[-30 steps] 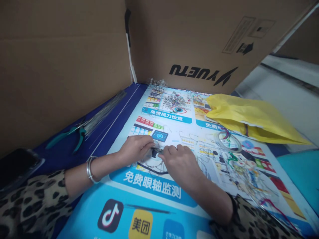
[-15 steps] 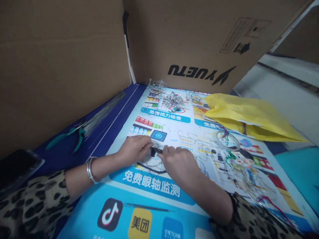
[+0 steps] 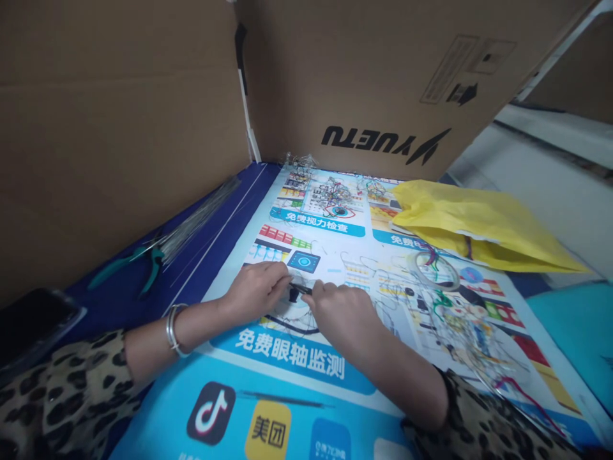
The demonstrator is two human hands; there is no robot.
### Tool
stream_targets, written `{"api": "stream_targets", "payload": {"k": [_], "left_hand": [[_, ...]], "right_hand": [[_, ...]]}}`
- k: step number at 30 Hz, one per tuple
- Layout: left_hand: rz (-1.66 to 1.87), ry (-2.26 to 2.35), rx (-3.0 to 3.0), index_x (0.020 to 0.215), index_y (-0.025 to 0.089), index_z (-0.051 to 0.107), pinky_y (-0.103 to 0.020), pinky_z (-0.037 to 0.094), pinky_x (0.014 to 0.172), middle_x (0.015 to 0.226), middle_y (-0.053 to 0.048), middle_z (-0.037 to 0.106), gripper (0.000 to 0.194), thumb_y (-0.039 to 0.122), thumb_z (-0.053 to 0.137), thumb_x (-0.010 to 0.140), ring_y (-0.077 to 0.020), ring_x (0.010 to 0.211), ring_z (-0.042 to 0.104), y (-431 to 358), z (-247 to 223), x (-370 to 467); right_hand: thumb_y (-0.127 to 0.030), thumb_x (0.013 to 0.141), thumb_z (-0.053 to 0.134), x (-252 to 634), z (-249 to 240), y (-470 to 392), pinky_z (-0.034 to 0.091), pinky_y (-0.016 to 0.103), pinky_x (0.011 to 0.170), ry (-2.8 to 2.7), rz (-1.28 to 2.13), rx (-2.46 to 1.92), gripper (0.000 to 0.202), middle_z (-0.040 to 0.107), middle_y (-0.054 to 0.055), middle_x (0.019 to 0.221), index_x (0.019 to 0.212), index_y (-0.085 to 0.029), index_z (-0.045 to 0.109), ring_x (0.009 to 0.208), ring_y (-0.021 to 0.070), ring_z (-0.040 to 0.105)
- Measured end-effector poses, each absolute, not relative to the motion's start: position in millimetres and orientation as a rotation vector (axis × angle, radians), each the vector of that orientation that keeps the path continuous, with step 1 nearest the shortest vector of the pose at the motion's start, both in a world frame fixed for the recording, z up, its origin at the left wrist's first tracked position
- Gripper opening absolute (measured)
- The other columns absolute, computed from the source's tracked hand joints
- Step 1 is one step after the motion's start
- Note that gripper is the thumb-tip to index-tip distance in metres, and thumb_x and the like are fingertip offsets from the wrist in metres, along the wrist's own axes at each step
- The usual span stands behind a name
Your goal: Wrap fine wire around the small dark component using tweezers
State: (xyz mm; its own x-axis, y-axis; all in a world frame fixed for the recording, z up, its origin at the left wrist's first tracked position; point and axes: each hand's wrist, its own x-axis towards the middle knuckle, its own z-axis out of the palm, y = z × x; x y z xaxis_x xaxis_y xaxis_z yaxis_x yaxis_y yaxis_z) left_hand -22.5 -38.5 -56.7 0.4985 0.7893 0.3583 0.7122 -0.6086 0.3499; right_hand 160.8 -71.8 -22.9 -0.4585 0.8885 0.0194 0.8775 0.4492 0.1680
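Note:
My left hand is closed in a pinch above the printed poster; what its fingertips hold is too small to make out. Just to its right, my right hand is wrapped round a slim dark tool, most of it hidden in the fist. The tool's narrow tip points left, toward the left fingertips. Thin bent wires lie on the poster to the right of the hands.
Green-handled pliers and a bundle of straight wires lie left, near a phone. Cardboard walls rise behind. A tape roll, a yellow bag and tangled wire lie on the right and far side.

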Motion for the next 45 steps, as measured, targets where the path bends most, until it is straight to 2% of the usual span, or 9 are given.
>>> {"api": "stream_targets", "payload": {"k": [7,22,34,45], "left_hand": [[0.712,1.371,2.538,0.071,0.016,0.052,-0.023,0.036,0.055,0.062,0.0,0.055,0.021,0.026,0.041,0.086,-0.0116,0.058,0.051,-39,-56,-22],[0.74,1.289,2.478,0.075,0.015,0.056,-0.022,0.039,0.056,0.065,-0.001,0.058,0.019,0.024,0.043,0.085,-0.0102,0.059,0.052,-37,-52,-23],[0.765,1.295,2.482,0.071,0.015,0.053,-0.021,0.037,0.053,0.061,0.0,0.056,0.018,0.023,0.044,0.085,-0.0093,0.055,0.049,-38,-49,-22],[0.672,1.278,2.498,0.08,0.015,0.054,-0.026,0.042,0.061,0.071,-0.003,0.059,0.019,0.024,0.039,0.088,-0.0135,0.067,0.054,-39,-54,-24]], "right_hand": [[-0.036,0.087,0.043,165,-27,-77,0.025,0.029,0.051,2.676,0.401,1.581,0.026,0.057,0.007,0.066,0.082,-0.013,0.056,0.062,0.0186,0.054],[-0.038,0.086,0.045,171,-31,-69,0.023,0.031,0.06,2.822,0.391,1.54,0.027,0.058,0.006,0.072,0.081,-0.015,0.059,0.07,0.0184,0.049],[-0.033,0.088,0.041,168,-35,-70,0.023,0.032,0.059,2.825,0.446,1.498,0.026,0.056,0.007,0.071,0.082,-0.014,0.058,0.068,0.0196,0.049],[-0.029,0.088,0.042,167,-38,-71,0.024,0.03,0.057,2.816,0.443,1.488,0.022,0.056,0.007,0.068,0.081,-0.013,0.056,0.065,0.0177,0.048]]}}
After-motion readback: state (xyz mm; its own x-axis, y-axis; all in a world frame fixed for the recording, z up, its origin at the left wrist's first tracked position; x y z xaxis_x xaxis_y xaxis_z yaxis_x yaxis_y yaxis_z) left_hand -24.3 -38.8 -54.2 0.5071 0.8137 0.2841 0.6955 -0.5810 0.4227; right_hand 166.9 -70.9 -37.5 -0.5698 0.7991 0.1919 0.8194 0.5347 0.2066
